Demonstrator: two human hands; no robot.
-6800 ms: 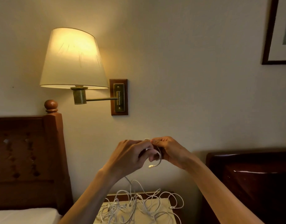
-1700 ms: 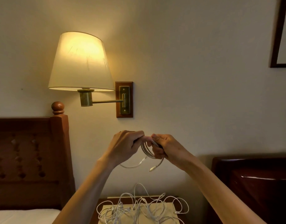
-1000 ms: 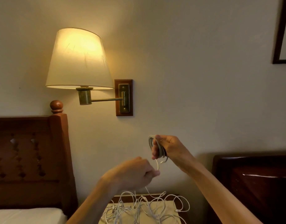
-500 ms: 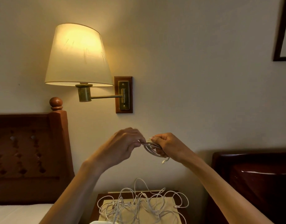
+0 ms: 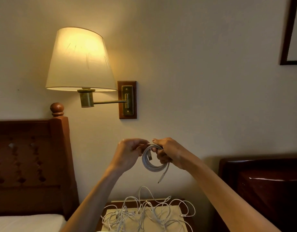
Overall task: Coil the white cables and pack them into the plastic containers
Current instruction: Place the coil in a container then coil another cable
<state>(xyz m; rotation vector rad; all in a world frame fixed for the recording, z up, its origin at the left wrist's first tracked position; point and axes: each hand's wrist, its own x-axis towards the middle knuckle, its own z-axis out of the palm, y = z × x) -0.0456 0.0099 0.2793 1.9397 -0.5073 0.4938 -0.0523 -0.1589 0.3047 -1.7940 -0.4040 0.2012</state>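
Observation:
A white cable wound into a small coil (image 5: 152, 165) hangs between both hands at chest height, in front of the wall. My right hand (image 5: 169, 154) grips the coil's top right side. My left hand (image 5: 130, 152) pinches the coil at its top left. One plug end (image 5: 161, 177) dangles below the coil, and another connector shows inside the loop. Below, a tangle of several loose white cables (image 5: 144, 213) lies on a pale mat on the nightstand (image 5: 105, 210). No plastic container is in view.
A lit wall lamp (image 5: 79, 61) on a brass arm hangs above left. A wooden headboard (image 5: 30, 164) and white bedding (image 5: 27, 222) fill the left. Dark wooden furniture (image 5: 261, 185) stands at right. A picture frame (image 5: 290, 32) hangs at the upper right.
My left hand dropped towards the pile, then came back up to the coil. The coil has turned to hang as an open ring facing me, with one end dangling.

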